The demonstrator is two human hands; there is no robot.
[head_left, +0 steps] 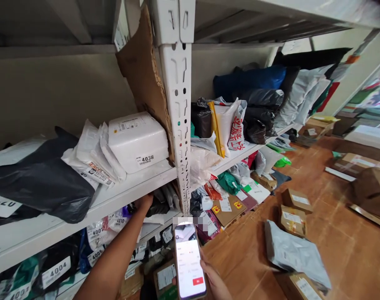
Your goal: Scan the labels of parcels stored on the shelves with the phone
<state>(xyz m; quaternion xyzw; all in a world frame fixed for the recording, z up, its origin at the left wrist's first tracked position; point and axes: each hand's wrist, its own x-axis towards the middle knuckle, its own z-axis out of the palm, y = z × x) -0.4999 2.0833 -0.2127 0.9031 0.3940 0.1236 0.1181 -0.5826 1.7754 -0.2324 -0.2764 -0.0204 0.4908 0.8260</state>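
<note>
My right hand [212,273] grips a smartphone [190,266] upright at the bottom centre, its lit screen facing me with a red button low on it. From the bottom left my forearm reaches to the lower shelf, where my left hand [143,202] is in among dark plastic parcels [160,204] under the middle shelf's edge. Its fingers are hidden there, so I cannot tell whether they hold anything. Beside that hand lies a white parcel labelled 4010 [117,221]. Directly above, a white wrapped box marked 4038 [136,143] sits on the middle shelf.
A white perforated post [177,108] divides the shelving, with a torn cardboard sheet [142,71] against it. A large dark bag [43,171] lies at left. Several more bagged parcels fill the right shelves. Cardboard boxes [292,218] and a grey package [294,250] lie on the brown floor [239,266].
</note>
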